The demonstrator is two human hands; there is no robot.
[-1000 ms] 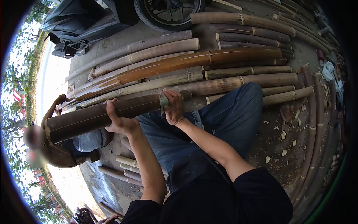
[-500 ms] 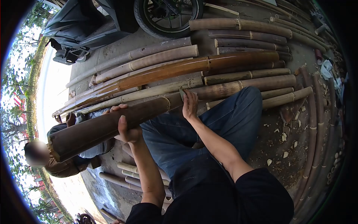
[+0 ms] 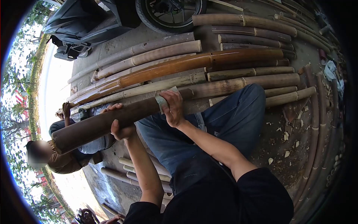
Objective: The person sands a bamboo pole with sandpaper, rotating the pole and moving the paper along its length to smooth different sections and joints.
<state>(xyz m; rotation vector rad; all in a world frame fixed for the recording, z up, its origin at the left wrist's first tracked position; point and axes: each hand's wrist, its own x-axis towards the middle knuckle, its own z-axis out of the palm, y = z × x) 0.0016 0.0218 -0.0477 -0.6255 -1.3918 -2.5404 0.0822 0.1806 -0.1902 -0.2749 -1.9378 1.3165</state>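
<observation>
The dark brown bamboo pole is held aslant in the air, from between 8 and 9 o'clock up to the middle of view. Its skin looks matt and quite even, with a paler cut edge at the lower end. The left hand has its fingers clamped around this pole; the right hand keeps its fingers close together, pressing a grey-green sheet on it. A glossy orange-brown bamboo pole lies at 12 o'clock.

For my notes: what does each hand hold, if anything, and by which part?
Left hand: the dark bamboo pole, around its middle. Right hand: a thin sheet, held against the pole near its right end.
</observation>
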